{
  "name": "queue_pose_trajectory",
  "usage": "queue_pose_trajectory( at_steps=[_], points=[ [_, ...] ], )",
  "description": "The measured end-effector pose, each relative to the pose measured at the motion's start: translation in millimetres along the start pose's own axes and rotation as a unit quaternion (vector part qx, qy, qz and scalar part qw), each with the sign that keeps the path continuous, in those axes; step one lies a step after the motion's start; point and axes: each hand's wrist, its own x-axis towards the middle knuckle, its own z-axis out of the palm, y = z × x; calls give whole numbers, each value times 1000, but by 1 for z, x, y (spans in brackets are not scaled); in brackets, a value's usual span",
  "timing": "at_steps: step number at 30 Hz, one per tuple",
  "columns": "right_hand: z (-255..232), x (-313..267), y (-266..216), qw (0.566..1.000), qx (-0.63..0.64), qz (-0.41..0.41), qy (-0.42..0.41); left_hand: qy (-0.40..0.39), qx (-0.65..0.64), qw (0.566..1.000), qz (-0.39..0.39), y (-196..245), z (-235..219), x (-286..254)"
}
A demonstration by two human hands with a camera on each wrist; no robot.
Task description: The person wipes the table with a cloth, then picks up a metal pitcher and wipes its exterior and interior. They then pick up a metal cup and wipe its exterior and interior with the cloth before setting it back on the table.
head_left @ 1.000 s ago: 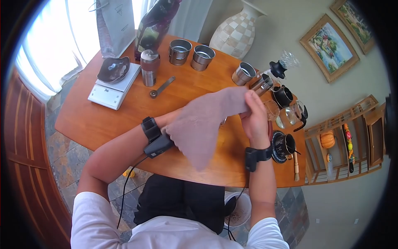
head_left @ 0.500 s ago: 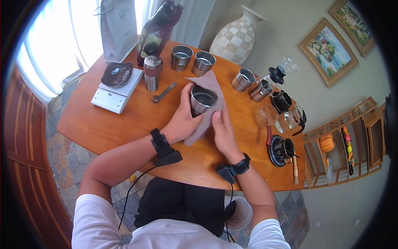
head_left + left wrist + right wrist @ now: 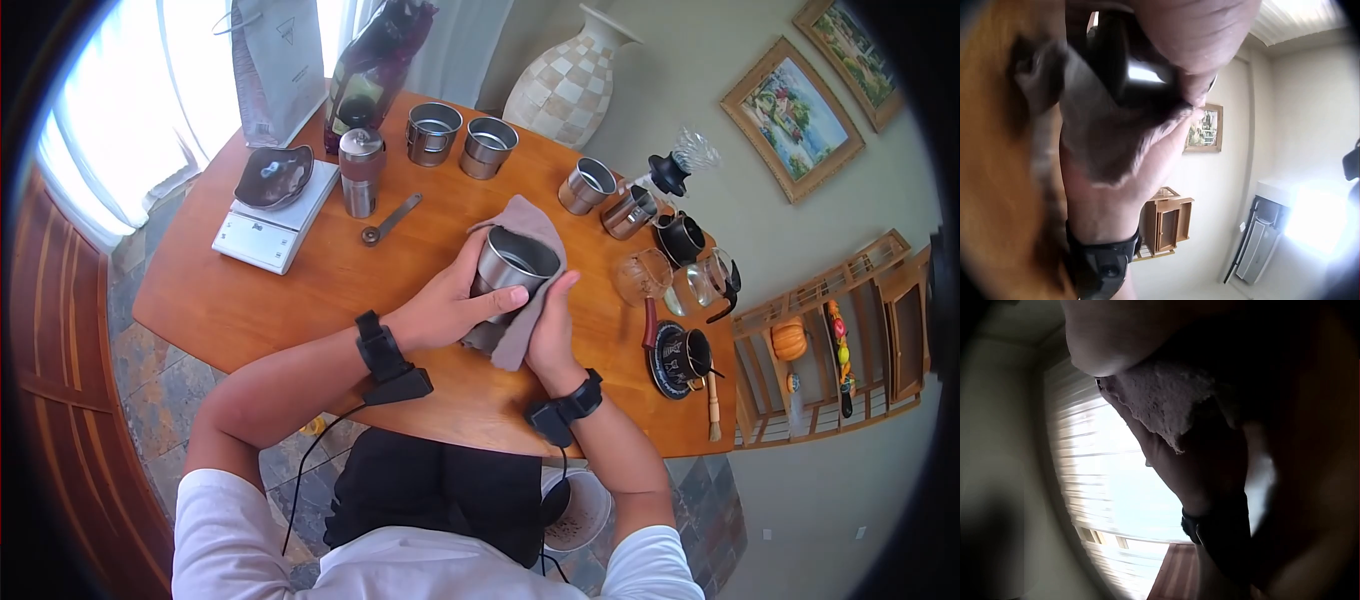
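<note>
In the head view, my left hand (image 3: 445, 307) grips a stainless steel cup (image 3: 515, 262) over the near part of the table, its thumb across the cup's front. The cup's mouth tilts up toward me. A mauve-grey cloth (image 3: 522, 340) wraps the cup's far and right sides and hangs below it. My right hand (image 3: 550, 335) holds the cloth against the cup's right side, with its fingers largely hidden behind the fabric. The left wrist view shows the cloth (image 3: 1100, 134) bunched beside the dark cup. The right wrist view is mostly dark, with a ragged cloth edge (image 3: 1166, 400) visible.
On the wooden table (image 3: 300, 320), a white scale (image 3: 262, 235) carries a dark dish (image 3: 273, 178). A hand grinder (image 3: 361, 175), a scoop (image 3: 392, 220) and more steel cups (image 3: 489, 150) stand beyond. Glass servers (image 3: 700, 285) and a black cup (image 3: 688, 357) on a saucer line the right side.
A second ago the cloth hung spread from the raised right hand and hid the left. Both hands then came together around cup and cloth; since then the cup has shifted slightly right and nearer.
</note>
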Motion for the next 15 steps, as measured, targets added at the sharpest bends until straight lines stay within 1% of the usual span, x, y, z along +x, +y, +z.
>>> queue_pose_trajectory(
  at_steps=[2,3,4,7,8,9,10,11,12,13,14,15],
  points=[
    [4,2,-10,995,88,-2,45,-7,-13,1000,13,-7,0,2],
    [1,5,-9,992,122,-2,41,-37,-44,998,-3,-9,0,2],
    [-1,7,-9,992,122,-3,41,-66,-75,995,-20,-11,-1,2],
    [1,10,-14,980,160,56,101,-58,-55,997,-3,-22,1,3],
    [2,10,-13,980,160,55,103,-60,-55,997,-3,-22,0,4],
    [2,10,-12,979,164,63,105,-15,94,993,66,-22,-2,4],
    [2,10,-11,977,168,72,106,31,240,961,134,-20,-3,5],
    [4,7,-15,988,134,55,61,30,240,961,133,-18,-5,6],
    [5,5,-11,987,134,56,60,75,236,961,125,-15,-6,6],
    [7,4,-5,998,37,18,51,119,231,958,117,-13,-8,7],
    [8,3,-1,997,-59,-20,42,119,233,958,117,-11,-10,7],
    [7,1,0,998,-66,-21,4,131,216,962,104,-10,-12,7]
  ],
)
